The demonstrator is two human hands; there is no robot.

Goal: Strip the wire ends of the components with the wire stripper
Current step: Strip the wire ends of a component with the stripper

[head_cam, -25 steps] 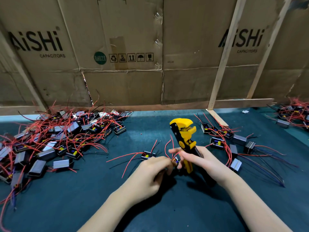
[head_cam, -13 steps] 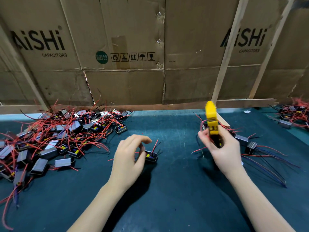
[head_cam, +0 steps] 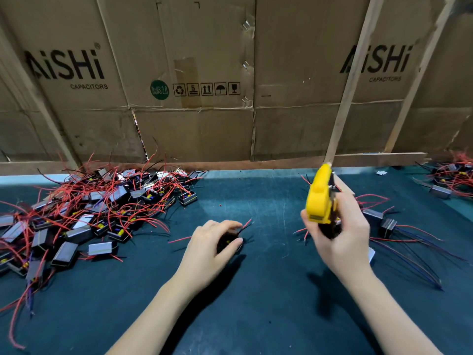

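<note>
1. The left hand curls over a small black component on the green mat, thumb and fingers pinching its body; this component lies just left of the wire stripper.
2. The right hand is wrapped around the stripper's handles, holding the yellow head upright; whether the handles are squeezed cannot be told.
3. The component looks light and rigid, best gripped by its boxy case.
4. Its red wires look thin and floppy, so each likely needs pinching near its end to steer it into the tool.
5. A heap of components lies well left of the stripper; a smaller group sits just right of it.
</note>
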